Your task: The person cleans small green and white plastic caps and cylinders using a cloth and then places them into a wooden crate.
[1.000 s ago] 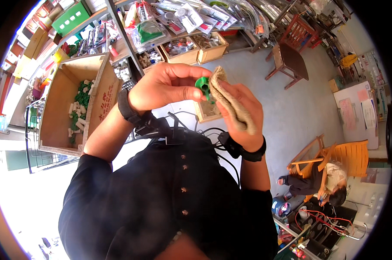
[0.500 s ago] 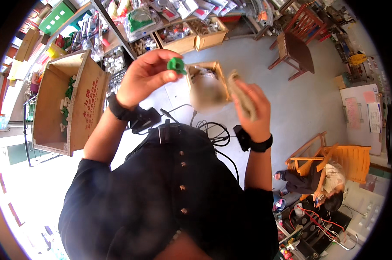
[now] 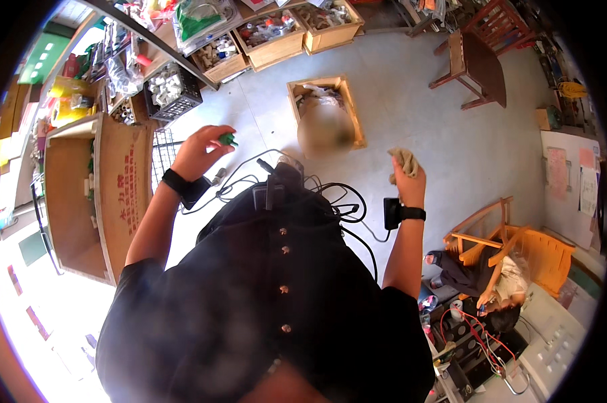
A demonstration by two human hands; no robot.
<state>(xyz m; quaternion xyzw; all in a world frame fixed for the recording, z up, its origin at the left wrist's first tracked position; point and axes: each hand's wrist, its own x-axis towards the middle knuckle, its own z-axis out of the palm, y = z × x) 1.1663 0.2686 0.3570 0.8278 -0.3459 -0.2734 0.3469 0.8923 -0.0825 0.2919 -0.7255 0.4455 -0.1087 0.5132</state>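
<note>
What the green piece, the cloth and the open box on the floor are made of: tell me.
Green piece: probably moulded plastic, from its even, saturated colour; finish too small to judge.
Cloth: apparently matte textile, since it bunches in the right hand; fibre unclear.
Open box: apparently unpainted wood, judging by its yellow-brown walls.

The grey floor [image 3: 401, 87] bears an open wooden box [image 3: 355, 117], a dark wooden chair [image 3: 483, 70] and an orange chair [image 3: 542, 258]. On a wooden shelf [image 3: 168, 35] lies a clear bag [image 3: 197, 19], green inside.
</note>
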